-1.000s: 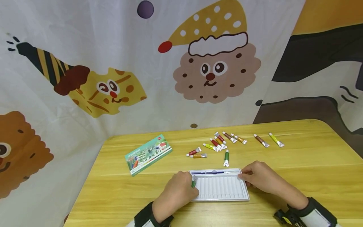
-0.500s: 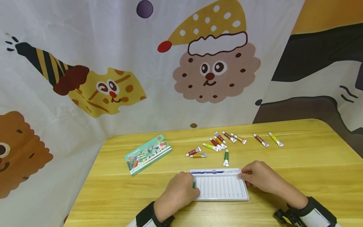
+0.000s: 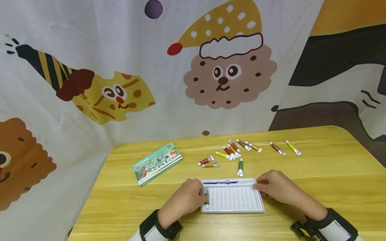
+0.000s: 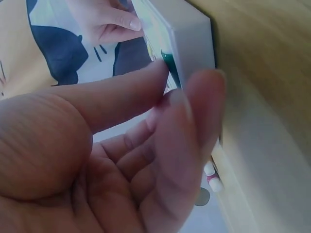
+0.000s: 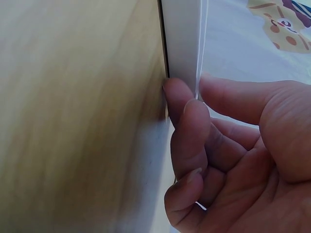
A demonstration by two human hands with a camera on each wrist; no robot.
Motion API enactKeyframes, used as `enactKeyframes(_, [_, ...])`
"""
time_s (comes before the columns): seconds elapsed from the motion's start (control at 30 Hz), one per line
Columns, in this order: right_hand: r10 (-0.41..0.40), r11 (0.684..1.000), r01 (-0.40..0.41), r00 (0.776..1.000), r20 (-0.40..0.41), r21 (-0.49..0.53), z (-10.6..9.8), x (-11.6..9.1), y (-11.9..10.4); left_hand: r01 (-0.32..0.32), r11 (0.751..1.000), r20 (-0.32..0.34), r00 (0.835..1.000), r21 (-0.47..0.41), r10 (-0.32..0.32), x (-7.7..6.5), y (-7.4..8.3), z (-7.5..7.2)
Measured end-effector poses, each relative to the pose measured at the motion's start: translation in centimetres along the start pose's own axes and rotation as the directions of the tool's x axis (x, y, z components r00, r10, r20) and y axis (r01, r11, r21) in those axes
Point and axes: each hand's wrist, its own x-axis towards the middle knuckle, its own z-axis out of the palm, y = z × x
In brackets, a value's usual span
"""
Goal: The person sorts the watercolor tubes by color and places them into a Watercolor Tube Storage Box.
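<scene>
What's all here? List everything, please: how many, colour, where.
tray: 1, white, between the hands
paintbrush: 1, blue, in tray's far slot
tube in tray: 1, green, left end
loose tubes: about 11 (some overlap), red, yellow, ochre, brown, green, beyond tray
box: 1, green, patterned, left of loose tubes
table: 1, yellowish wood, beneath
cloth: 1, mostly white with cartoons, behind table
wristbands: 2, black, one per wrist
left hand: 1, bare, at tube in tray
right hand: 1, bare, holding tray's right edge

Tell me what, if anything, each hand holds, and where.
Right hand pinches the white tray by its right edge. Left hand touches the green tube; whether it grips it, I cannot tell.
</scene>
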Motion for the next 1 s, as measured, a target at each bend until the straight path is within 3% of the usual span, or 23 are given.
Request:
enactKeyframes(0.2, [0.002, 1.0, -0.002, 1.0, -0.004, 0.002, -0.06, 0.06, 0.0, -0.008, 1.0, 0.019, 1.0, 0.001, 0.008, 0.15, -0.08, -0.22])
enactKeyframes(1.0, [0.026, 1.0, -0.027, 0.999, -0.02, -0.013, 0.19, 0.2, -0.15, -0.049, 0.997, -0.005, 0.999, 0.053, 0.049, 0.22, -0.25, 0.02])
